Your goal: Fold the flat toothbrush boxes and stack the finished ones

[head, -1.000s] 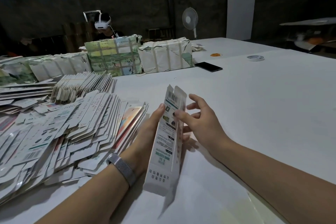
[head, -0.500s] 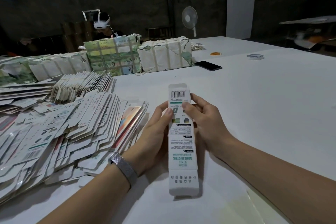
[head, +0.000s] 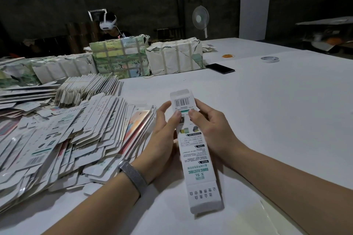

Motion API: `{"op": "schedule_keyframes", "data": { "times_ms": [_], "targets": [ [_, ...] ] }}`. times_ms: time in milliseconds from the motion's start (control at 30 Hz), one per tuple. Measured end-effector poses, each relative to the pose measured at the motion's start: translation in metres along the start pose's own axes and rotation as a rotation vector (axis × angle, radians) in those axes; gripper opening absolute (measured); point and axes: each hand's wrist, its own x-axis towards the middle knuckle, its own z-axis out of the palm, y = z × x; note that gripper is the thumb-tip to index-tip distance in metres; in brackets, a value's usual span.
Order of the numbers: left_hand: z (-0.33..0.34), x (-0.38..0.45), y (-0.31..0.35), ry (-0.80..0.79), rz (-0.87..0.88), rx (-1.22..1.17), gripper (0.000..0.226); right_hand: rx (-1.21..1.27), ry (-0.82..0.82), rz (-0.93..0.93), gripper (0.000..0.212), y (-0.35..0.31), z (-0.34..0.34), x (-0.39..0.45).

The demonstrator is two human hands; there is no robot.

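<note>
A long white toothbrush box (head: 196, 160) with a barcode near its far end is held above the white table (head: 267, 120), printed face up. My left hand (head: 162, 135) grips its left side near the far end, thumb on top. My right hand (head: 210, 129) grips the right side, thumb pressed on the top face beside the left thumb. The far end flap stands open, and the near end flap hangs open too. A big heap of flat unfolded boxes (head: 57, 135) lies to the left of my hands.
Strapped paper-wrapped bundles (head: 145, 57) line the back of the table. A black phone (head: 219, 68), a tape roll (head: 269, 59) and an orange ring (head: 227, 56) lie far right. A person with a white headset (head: 108, 23) sits behind the bundles; a fan (head: 200, 19) stands beyond.
The box turned from edge-on to printed face up and opened into a tube. Both hands slid toward its far end and both thumbs now press on top.
</note>
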Motion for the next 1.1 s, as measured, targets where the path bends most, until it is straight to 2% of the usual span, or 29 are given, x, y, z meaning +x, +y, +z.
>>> {"op": "schedule_keyframes", "data": {
  "times_ms": [367,500,700,833,1000,1100],
  "targets": [
    [-0.0038,-0.0004,-0.0002,-0.028,0.002,0.008,0.028,0.069,0.028,0.049,0.036,-0.0014,-0.0001,0.0002],
    [-0.0019,-0.0025,0.0015,-0.065,0.024,0.032,0.029,0.112,0.030,0.094,0.026,-0.0050,-0.0018,0.0017],
    [0.0021,-0.0051,0.0037,-0.064,0.009,0.042,0.027,0.107,0.049,0.113,0.021,-0.0025,-0.0043,0.0045],
    [0.0031,-0.0061,0.0052,-0.095,0.003,0.041,0.036,0.134,0.077,0.125,0.031,0.0003,-0.0041,0.0063],
    [0.0010,-0.0064,0.0035,-0.138,0.006,0.048,0.031,0.112,0.163,0.080,0.010,0.0043,-0.0024,0.0078],
    [0.0028,-0.0083,0.0066,-0.132,-0.015,0.020,0.030,0.115,0.152,0.068,0.020,0.0022,-0.0019,0.0072]
  ]
}}
